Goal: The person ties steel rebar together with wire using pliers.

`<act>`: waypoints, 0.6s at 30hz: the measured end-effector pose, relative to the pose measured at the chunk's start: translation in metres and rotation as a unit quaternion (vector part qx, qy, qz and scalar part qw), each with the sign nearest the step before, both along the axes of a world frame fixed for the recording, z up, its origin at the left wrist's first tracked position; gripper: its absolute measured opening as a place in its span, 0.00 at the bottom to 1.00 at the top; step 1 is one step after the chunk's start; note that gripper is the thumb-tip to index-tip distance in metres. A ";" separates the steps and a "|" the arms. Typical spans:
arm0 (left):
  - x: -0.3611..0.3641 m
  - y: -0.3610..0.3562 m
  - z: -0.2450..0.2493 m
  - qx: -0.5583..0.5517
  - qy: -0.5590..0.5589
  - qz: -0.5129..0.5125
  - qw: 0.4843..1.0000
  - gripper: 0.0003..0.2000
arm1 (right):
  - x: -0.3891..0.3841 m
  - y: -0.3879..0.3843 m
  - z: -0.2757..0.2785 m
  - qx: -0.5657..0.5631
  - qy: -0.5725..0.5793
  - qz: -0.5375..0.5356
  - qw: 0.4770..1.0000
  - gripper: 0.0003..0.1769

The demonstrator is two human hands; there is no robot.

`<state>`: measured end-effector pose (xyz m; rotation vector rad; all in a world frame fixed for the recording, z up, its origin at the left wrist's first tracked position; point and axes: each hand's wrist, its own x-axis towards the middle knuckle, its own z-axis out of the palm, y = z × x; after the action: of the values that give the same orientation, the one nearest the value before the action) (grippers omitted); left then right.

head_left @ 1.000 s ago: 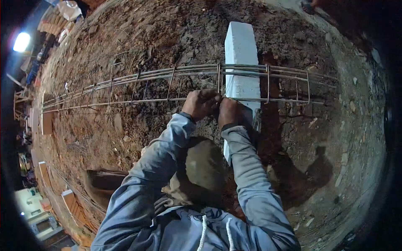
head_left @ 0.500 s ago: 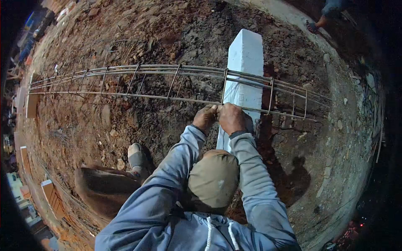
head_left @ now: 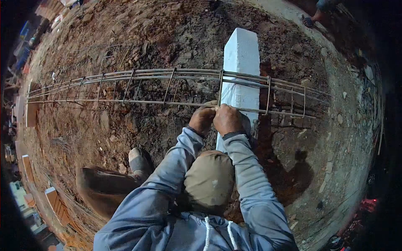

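A long rebar cage (head_left: pixel 144 74), made of thin steel bars with square stirrups, runs across the ground from left to right. It rests over a white block-like beam (head_left: pixel 240 54). My left hand (head_left: pixel 202 119) is closed around the near bar, some fingers reaching behind it. Right beside it, my right hand (head_left: pixel 228 119) is closed at the same bar, where a stirrup (head_left: pixel 221 85) meets it. The two hands touch or nearly touch. Whether a tie wire lies between the fingertips is hidden.
Rough dark soil (head_left: pixel 167 46) with stones surrounds the cage. A brick-coloured block (head_left: pixel 31 106) stands under its left end. My bent knee (head_left: pixel 209 180) is close below my hands. Another person's foot (head_left: pixel 308 21) shows at the top right. Orange bricks (head_left: pixel 56 205) lie at lower left.
My left hand has turned slightly, with fingers now reaching behind the bar. My right hand stays by the stirrup. The whole view has shifted a little.
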<state>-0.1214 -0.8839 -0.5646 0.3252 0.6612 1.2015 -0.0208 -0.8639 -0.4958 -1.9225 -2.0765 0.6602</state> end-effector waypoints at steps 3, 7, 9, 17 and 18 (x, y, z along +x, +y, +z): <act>0.004 -0.004 0.002 -0.071 -0.088 0.071 0.991 0.11 | 0.000 0.000 -0.004 0.017 -0.002 -0.004 1.000 0.11; -0.003 0.005 -0.015 -0.058 0.036 0.016 0.998 0.08 | 0.002 -0.003 -0.006 0.028 0.032 0.014 0.999 0.08; 0.001 0.012 0.004 -0.078 0.052 0.031 0.995 0.06 | 0.005 0.000 -0.040 0.040 -0.015 0.040 0.998 0.06; -0.007 0.010 -0.002 -0.030 0.178 -0.047 0.983 0.11 | 0.019 -0.024 -0.014 0.041 0.077 0.038 0.995 0.10; -0.010 0.009 -0.003 -0.030 0.180 -0.044 0.982 0.11 | 0.028 -0.036 -0.017 0.095 0.064 0.090 0.989 0.06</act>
<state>-0.1315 -0.8750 -0.5676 0.5234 0.9847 1.0450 0.0068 -0.8996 -0.5125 -1.5634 -2.1615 0.5810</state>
